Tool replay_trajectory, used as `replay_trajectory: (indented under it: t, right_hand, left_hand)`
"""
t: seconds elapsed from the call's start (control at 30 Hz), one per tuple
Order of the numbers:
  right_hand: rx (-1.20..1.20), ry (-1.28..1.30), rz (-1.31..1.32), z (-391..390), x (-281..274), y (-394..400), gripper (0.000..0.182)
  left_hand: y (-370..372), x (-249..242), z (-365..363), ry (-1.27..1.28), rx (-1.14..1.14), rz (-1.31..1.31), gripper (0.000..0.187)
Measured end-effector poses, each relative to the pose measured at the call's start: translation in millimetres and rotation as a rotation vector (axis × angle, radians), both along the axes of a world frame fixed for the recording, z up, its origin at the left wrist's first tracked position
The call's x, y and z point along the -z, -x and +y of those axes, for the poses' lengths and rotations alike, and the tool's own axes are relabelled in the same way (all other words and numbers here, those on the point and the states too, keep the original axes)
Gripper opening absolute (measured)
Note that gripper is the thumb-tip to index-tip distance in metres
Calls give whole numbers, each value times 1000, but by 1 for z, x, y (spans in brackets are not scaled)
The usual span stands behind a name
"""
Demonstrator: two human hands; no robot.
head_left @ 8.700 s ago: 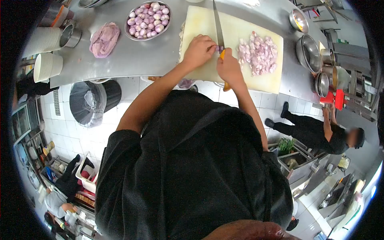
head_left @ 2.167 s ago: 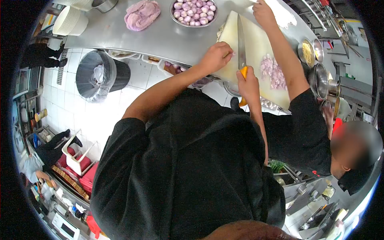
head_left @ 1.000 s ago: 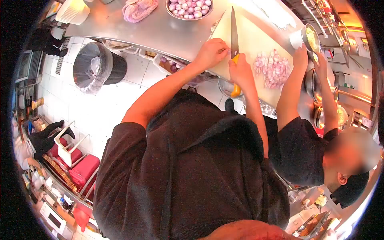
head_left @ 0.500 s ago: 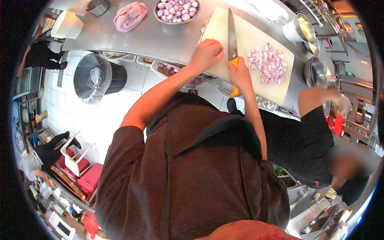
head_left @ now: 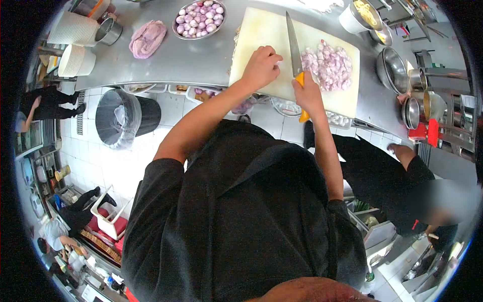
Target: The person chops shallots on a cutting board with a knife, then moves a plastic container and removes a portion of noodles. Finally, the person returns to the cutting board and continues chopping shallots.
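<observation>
Fingers (head_left: 272, 57) over board (head_left: 261, 31), tiled kitchen (head_left: 172, 106)

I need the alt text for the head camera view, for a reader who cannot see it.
A person's right hand holds an orange-handled knife over a pale cutting board, left hand curled nearby; chopped purplish onions or shallots lie to the right. Whole ones fill a bowl farther left on the steel counter. A co-worker in black stands at right.

right hand (head_left: 308, 94) closed (left hand (head_left: 262, 68) curled)
</observation>
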State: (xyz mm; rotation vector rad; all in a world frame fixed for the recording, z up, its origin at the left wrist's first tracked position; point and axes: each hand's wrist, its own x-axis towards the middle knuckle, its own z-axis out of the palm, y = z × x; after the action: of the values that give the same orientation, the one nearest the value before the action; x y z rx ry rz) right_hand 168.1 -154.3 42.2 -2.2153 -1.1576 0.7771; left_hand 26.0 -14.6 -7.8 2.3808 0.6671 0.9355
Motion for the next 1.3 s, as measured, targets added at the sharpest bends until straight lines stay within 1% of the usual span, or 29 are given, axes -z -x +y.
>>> replay_trajectory:
  t: [0.13,0.23,0.33,0.43,0.53,0.63,0.73,0.8,0.83,0.9,0.93,0.97,1.0,1.07,1.1,1.13,1.2,1.23,1.3]
  right_hand:
    - [-17,-17,-3,2,-9,12,35]
    - [-37,-9,8,5,-13,21,34]
    - [-56,20,0,8,-22,28,33]
    - [-56,83,26,9,-20,30,32]
    - [-88,96,16,10,-28,30,32]
    - [-39,199,144,12,-65,40,30]
    - [-46,170,146,14,-62,39,28]
    - [-83,99,67,19,-27,35,27]
    - [-100,65,27,22,-23,37,27]
    - [-61,80,100,19,-24,34,30]
    - [-49,83,135,23,-27,33,31]
    - [-72,124,99,23,-31,28,33]
    - [-66,156,122,23,-36,28,33]
    - [-48,214,162,26,-61,32,33]
    - [-79,106,98,26,-31,29,31]
    - [-82,85,54,27,-10,28,31]
    - [-90,43,-33,32,13,27,30]
    - [-86,63,3,33,-3,27,28]
    - [-53,183,137,32,-62,36,30]
  left_hand:
    - [1,-2,-2,36,25,36,29]
    - [8,-6,-8,53,-28,-66,25]
    - [12,-7,-4,235,-67,-84,22]
    - [8,-3,-1,250,-35,-148,18]
    - [7,3,5,139,17,-105,16]
    - [8,1,2,200,-25,-71,16]
    - [8,0,2,245,-24,-86,16]
    - [8,1,2,245,-37,-87,16]
    - [8,2,2,246,-42,-87,16]
    - [7,4,-1,286,-37,-90,13]
    - [8,2,2,301,-42,-93,12]
    - [8,1,4,290,-47,-101,11]
    - [9,2,2,285,-49,-107,11]
    - [8,1,0,279,-54,-103,11]
    - [8,0,1,277,-61,-94,11]
    - [7,-1,1,276,-66,-85,10]
    - [7,1,-3,315,-61,-97,10]
    - [7,1,0,329,-66,-105,10]
    - [10,1,0,297,-47,-114,12]
